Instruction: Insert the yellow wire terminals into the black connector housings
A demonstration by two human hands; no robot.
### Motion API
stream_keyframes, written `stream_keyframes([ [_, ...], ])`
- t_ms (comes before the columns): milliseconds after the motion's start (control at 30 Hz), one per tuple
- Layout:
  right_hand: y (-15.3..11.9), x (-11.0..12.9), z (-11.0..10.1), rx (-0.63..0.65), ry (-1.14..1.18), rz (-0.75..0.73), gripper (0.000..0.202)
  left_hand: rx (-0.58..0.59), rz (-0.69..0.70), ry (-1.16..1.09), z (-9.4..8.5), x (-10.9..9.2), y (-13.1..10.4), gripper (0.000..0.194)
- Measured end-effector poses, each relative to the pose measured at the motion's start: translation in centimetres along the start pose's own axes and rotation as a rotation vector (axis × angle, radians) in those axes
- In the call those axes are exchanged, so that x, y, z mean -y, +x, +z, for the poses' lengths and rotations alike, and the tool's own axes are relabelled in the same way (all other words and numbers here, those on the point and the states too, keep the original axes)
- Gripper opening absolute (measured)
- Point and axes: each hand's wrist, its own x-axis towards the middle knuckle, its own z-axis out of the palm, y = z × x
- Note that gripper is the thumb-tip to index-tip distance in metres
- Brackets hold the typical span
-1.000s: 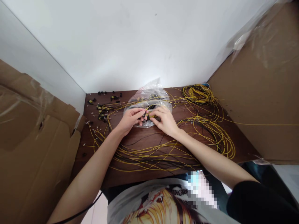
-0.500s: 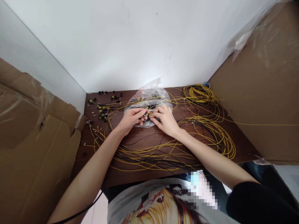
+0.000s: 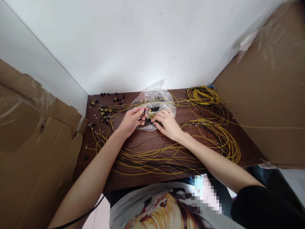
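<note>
My left hand (image 3: pixel 133 120) is closed in a pinch, with a small black cylindrical connector (image 3: pixel 144 112) upright between thumb and fingers. A thin dark cable appears to run up from it. Just to the right, my right hand (image 3: pixel 167 122) reaches down with curled fingers among small black and yellow parts (image 3: pixel 149 120). Whatever its fingertips grip is too small to make out. Those parts lie on a clear plastic bag (image 3: pixel 156 90) spread on the brown table, and more black pieces (image 3: pixel 154 109) show between the hands.
Yellow and black cables (image 3: pixel 152 156) loop across the table front, with a yellow coil (image 3: pixel 201 95) at the back right. Black and yellow connectors (image 3: pixel 105 114) lie at the left. Cardboard (image 3: pixel 40 152) stands on the left, another cardboard sheet (image 3: pixel 269 95) on the right, a white wall (image 3: pixel 143 47) behind.
My left hand has drawn slightly left, away from my right fingers, and the black connector now shows clearly in it. My right hand has shifted a little left and down over the loose parts.
</note>
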Motion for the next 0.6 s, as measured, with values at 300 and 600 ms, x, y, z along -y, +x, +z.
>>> stream_keyframes([
  [300,-0.1,0.8,-0.4,-0.144,0.173,-0.037,0.020,-0.034,0.019,-0.001,0.2,0.0,-0.1,0.030],
  [600,0.0,1.4,-0.4,-0.264,0.418,0.065,0.015,-0.002,0.027,0.097,0.5,0.0,-0.3,0.027],
])
